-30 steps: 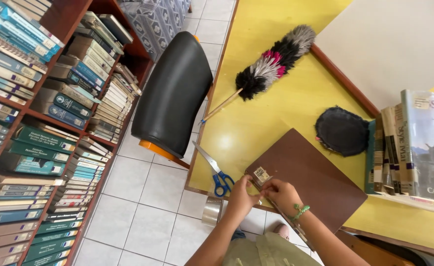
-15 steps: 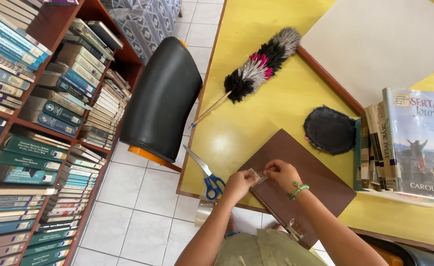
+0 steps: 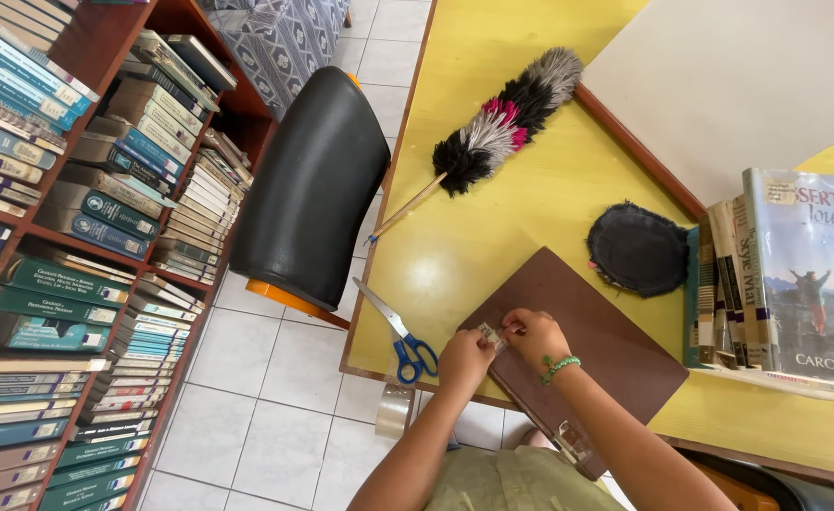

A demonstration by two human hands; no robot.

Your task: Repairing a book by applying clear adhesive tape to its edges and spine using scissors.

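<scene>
Pinching a small paper label (image 3: 489, 334) from both sides, the left hand (image 3: 464, 360) and right hand (image 3: 537, 336) each close their grip on it, pressing it onto the near corner of a brown book (image 3: 606, 350) on the yellow counter (image 3: 492, 218). Blue-handled scissors (image 3: 403, 336) lie at nine o'clock, a feather duster (image 3: 507, 118) at twelve, a black cloth pad (image 3: 639, 249) at two.

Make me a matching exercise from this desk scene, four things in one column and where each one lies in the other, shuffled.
Things:
1. scissors
2. feather duster
3. round black pad
4. tape roll

Places:
A. beside the standing books
B. at the desk's near edge, below the scissors
C. just left of the left hand
D. far side of the yellow desk

Pairs: 1-C, 2-D, 3-A, 4-B
</scene>
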